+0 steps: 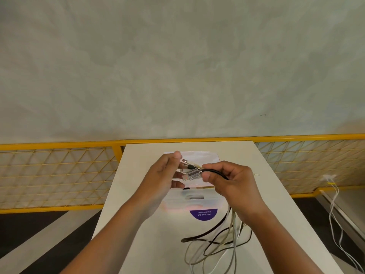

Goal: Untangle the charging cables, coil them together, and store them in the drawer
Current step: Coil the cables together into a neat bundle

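Both hands are raised over the white table (266, 194). My right hand (231, 180) grips a bunch of charging cables just behind their plugs (190, 174), a silver plug and smaller black and cream ones sticking out to the left. My left hand (166, 175) is beside those plug ends with its fingers straight and relaxed, fingertips close to the silver plug. From the right hand the black, grey and white cables (221, 240) hang down and lie in loose, overlapping loops on the table near its front edge. No drawer is in sight.
A translucent plastic box (197, 200) and a white sheet with a purple round label (203, 214) lie on the table under my hands. A yellow mesh railing (59, 175) runs behind the table. More white cables (335, 214) hang at the right.
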`<state>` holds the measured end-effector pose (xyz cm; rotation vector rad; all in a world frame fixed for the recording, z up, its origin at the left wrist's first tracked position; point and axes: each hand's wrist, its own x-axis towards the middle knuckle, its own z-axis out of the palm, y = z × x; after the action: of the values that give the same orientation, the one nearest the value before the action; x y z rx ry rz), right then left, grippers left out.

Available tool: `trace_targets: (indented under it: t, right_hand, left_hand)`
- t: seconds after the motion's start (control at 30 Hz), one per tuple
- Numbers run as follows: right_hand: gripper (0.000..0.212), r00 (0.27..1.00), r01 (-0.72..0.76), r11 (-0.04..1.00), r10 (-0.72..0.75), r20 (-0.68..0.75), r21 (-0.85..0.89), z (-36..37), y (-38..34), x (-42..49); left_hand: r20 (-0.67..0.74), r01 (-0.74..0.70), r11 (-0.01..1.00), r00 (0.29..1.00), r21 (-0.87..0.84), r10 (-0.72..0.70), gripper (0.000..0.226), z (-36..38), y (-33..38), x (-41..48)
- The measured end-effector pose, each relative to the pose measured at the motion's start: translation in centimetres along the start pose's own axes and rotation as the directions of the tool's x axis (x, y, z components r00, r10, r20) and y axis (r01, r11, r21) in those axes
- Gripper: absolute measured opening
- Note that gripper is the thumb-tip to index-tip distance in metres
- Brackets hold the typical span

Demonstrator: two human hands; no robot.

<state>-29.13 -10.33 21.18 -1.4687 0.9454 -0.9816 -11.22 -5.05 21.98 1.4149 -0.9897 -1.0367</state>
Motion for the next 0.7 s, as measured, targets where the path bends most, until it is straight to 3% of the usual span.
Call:
trace_targets:
  t: [0.17, 0.3, 0.47, 0.7]
  right_hand:
    - [0.014, 0.999, -0.006, 1.000, 0.005, 0.040, 0.024, 0.0, -0.2, 0.2]
    - [0.014, 0.998, -0.009, 1.000, 0.010, 0.058, -0.004, 0.1, -0.3, 0.2]
    - [0.015, 0.995, 0.049, 0.993, -0.040, 0.089, -0.107, 0.3, -0.2, 0.2]
    - [0.020, 0.995, 0.068, 0.981, -0.053, 0.087, -0.179, 0.5, -0.1, 0.2]
  left_hand:
    - [0.230, -0.137, 0.875, 0.973, 0.464, 0.030, 0.094, -0.7, 0.7, -0.2]
    - [0.217, -0.158, 0.751, 0.976, 0.641, 0.020, 0.069, -0.5, 1.8, -0.1]
    - [0.226, -0.140, 0.745, 0.974, 0.652, -0.015, 0.037, 0.3, 1.9, -0.1]
    - [0.223, -0.130, 0.687, 0.974, 0.715, -0.048, 0.024, 1.1, 1.7, 0.2]
